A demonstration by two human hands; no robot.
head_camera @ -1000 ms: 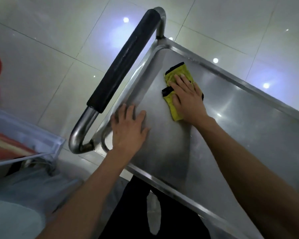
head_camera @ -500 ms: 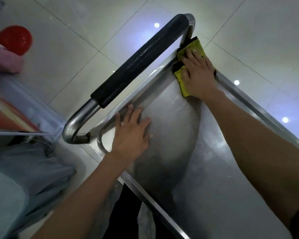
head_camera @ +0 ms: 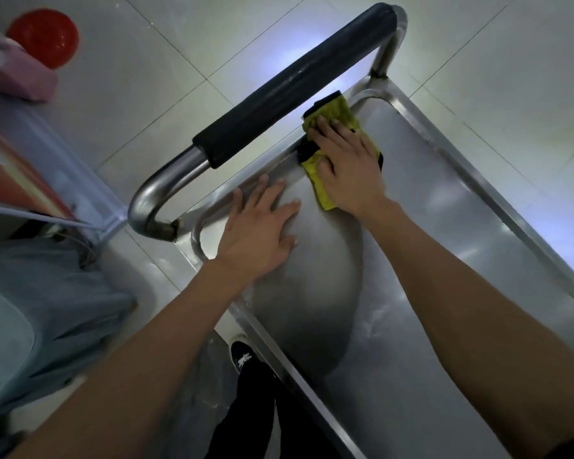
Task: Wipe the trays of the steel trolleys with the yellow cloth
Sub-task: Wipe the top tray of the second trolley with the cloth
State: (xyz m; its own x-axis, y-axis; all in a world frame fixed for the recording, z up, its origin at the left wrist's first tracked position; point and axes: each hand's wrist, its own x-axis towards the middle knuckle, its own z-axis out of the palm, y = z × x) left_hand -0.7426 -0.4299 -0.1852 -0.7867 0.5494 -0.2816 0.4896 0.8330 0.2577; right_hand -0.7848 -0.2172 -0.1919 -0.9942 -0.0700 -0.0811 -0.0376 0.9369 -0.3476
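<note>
A red ball (head_camera: 43,37) sits at ten o'clock on the floor. The left hand (head_camera: 257,231) lies flat, fingers spread, on the steel tray (head_camera: 444,260). At one o'clock from it, the right hand (head_camera: 348,162) presses the yellow cloth (head_camera: 335,112) flat, seemingly against the tray's rim under the black handle (head_camera: 292,84).
</note>
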